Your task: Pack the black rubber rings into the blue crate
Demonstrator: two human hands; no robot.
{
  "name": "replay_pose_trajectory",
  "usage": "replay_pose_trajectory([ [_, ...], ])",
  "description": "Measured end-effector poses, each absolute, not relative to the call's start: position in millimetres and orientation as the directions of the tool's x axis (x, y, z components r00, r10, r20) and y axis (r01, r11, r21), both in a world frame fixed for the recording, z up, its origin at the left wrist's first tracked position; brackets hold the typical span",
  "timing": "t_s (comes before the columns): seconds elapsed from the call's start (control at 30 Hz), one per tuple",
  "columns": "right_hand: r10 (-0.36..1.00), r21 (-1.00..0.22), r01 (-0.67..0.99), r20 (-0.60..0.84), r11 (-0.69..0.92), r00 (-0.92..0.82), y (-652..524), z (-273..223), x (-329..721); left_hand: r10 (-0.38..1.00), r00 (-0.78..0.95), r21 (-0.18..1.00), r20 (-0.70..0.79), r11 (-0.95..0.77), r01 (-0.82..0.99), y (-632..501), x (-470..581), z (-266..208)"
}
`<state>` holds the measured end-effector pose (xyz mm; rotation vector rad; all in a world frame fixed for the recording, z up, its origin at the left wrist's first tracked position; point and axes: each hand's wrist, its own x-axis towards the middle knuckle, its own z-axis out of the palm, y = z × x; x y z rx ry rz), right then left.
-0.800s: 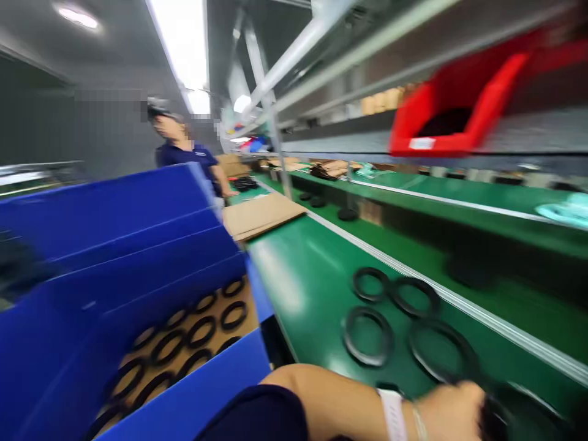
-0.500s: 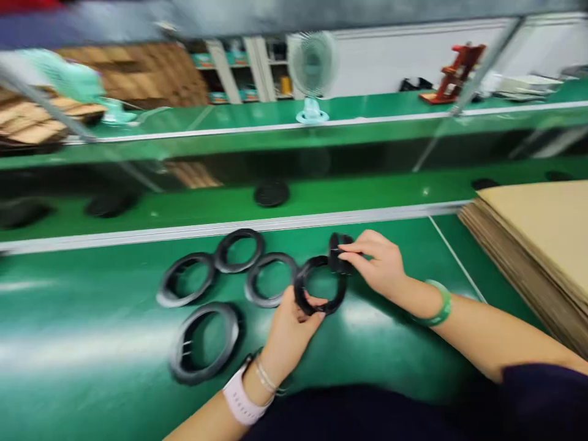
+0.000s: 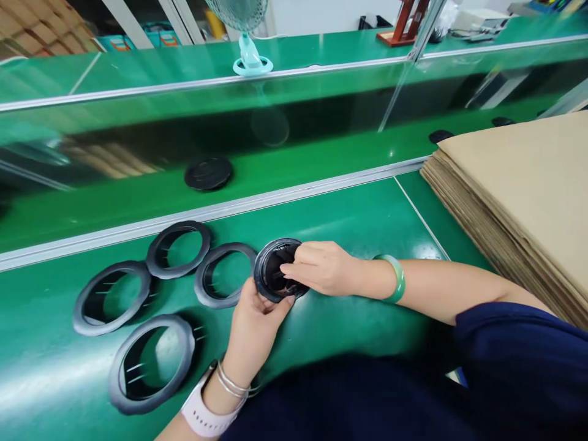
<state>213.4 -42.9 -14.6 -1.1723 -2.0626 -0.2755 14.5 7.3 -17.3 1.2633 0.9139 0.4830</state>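
My left hand (image 3: 255, 321) grips the near rim of a black plastic ring (image 3: 272, 269), held tilted just above the green table (image 3: 358, 220). My right hand (image 3: 319, 266) presses a dark insert part into the ring's opening from the right; the insert is mostly hidden by my fingers. Several more black rings lie flat to the left: one (image 3: 223, 283) right beside the held ring, one (image 3: 178, 248) behind it, one (image 3: 111, 297) further left and a larger-looking one (image 3: 151, 362) nearest me.
A stack of brown cardboard sheets (image 3: 519, 184) fills the right side. A metal rail (image 3: 206, 213) separates the table from a green conveyor belt carrying a black round cap (image 3: 208, 173). A small teal fan (image 3: 243, 24) stands on the far shelf.
The view swung from a blue bin of rings and a co-worker to the table. My right hand brought the dark part into the ring that my left hand holds.
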Motion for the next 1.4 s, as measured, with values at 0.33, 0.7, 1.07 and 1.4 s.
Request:
replay_pose_trajectory([
  [0.33, 0.668, -0.159, 0.812, 0.666, 0.562, -0.332, -45, -3, 216, 0.764, 0.571, 0.954, -0.301, 0.236, 0.186, 4, 12, -17],
  [0.7, 0.716, -0.209, 0.813, 0.621, 0.543, -0.319, -46, -5, 215, 0.762, 0.57, 0.952, -0.306, 0.232, 0.201, 4, 11, -18],
  [1.07, 0.753, -0.266, 0.802, 0.58, 0.535, -0.31, -46, -4, 215, 0.762, 0.584, 0.96, -0.281, 0.215, 0.181, 3, 10, -19],
  [1.4, 0.781, -0.277, 0.81, 0.541, 0.516, -0.312, -48, -4, 215, 0.755, 0.592, 0.96, -0.28, 0.208, 0.19, 4, 8, -25],
])
